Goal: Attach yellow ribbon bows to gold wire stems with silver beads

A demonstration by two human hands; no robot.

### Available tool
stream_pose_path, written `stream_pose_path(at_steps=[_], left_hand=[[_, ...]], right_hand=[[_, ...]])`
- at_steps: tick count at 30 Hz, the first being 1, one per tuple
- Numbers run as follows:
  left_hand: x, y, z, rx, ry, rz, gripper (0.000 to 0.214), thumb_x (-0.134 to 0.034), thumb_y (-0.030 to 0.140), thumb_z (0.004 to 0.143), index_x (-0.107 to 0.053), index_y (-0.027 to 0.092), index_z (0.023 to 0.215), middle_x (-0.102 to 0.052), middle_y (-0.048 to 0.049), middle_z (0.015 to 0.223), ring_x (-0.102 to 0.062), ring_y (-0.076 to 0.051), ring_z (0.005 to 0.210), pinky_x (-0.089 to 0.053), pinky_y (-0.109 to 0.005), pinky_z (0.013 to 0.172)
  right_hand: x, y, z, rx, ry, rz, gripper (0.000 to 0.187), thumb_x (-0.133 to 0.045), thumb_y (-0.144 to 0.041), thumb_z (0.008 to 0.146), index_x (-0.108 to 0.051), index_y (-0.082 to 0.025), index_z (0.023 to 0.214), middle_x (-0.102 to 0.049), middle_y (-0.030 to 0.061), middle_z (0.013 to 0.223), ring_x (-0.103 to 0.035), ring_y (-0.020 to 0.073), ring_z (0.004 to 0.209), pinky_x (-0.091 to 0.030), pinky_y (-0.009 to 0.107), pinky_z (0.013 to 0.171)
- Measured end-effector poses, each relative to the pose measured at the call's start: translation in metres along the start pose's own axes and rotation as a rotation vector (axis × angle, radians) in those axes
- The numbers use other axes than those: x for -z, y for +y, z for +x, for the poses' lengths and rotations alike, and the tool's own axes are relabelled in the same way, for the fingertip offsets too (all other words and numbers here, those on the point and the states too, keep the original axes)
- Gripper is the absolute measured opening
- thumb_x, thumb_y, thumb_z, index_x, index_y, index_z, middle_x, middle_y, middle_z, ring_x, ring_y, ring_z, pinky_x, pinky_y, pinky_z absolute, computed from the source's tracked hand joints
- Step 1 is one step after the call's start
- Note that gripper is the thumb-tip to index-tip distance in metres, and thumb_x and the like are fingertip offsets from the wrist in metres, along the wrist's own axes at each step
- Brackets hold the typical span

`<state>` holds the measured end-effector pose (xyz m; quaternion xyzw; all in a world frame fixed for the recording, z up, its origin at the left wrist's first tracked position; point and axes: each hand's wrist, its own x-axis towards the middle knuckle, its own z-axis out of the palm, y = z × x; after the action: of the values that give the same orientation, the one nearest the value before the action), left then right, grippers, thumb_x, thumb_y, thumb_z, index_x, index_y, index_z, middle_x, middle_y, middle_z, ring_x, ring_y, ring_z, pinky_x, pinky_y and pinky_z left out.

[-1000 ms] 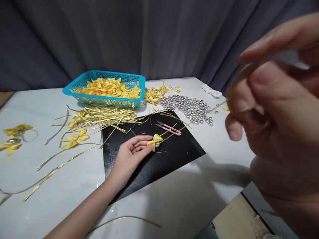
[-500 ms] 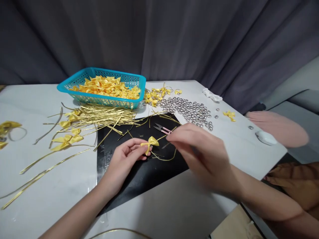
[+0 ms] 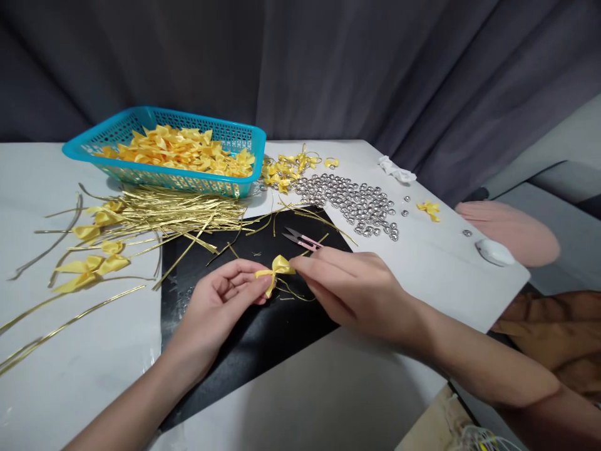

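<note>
A small yellow ribbon bow [image 3: 280,265] is pinched between the thumb and fingers of my left hand [image 3: 230,294], just above a black mat [image 3: 244,351]. My right hand [image 3: 354,285] meets the bow's right loop with its fingertips pressed together. A thin gold cord [image 3: 293,290] trails below the bow and passes toward my right hand; its far end is hidden. Behind my right fingers lie pink-handled thread snips [image 3: 303,238], blades pointing to the upper left.
A turquoise basket [image 3: 173,173] full of yellow bows stands at the back left. Before it lies a bundle of gold cords [image 3: 183,213]. Silver heart-shaped beads [image 3: 347,200] spread behind the snips. Loose bows [image 3: 89,269] lie left, and a white object [image 3: 494,252] sits near the right edge.
My right hand has come left and closer, from apart from the bow to touching its right loop. My left hand keeps its hold. The whole view has shifted slightly.
</note>
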<state>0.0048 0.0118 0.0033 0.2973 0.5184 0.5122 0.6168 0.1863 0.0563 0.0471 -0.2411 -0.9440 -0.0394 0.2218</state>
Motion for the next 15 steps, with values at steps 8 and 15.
stream_pose_path(at_steps=[8,15], left_hand=[[0.0013,-0.0002,0.0006,0.012,-0.022,-0.011,0.024,-0.082,0.031,0.061,-0.068,0.015,0.073,-0.068,0.0031,0.06,-0.058,-0.004,0.055,-0.045,-0.008,0.055],[0.0029,-0.0016,-0.001,-0.001,-0.044,-0.028,0.022,-0.081,0.029,0.062,-0.067,0.016,0.073,-0.067,0.0039,0.058,-0.059,-0.005,0.054,-0.046,-0.009,0.055]], right_hand=[[-0.0022,-0.001,0.0001,0.016,-0.036,0.07,0.021,-0.039,-0.004,0.084,-0.056,-0.015,0.077,-0.053,-0.0014,0.063,-0.044,0.0076,0.055,-0.029,0.021,0.049],[-0.0026,-0.0022,0.0,0.036,-0.065,0.085,0.022,-0.038,-0.003,0.084,-0.057,-0.013,0.081,-0.048,-0.0011,0.063,-0.041,0.0089,0.055,-0.027,0.022,0.049]])
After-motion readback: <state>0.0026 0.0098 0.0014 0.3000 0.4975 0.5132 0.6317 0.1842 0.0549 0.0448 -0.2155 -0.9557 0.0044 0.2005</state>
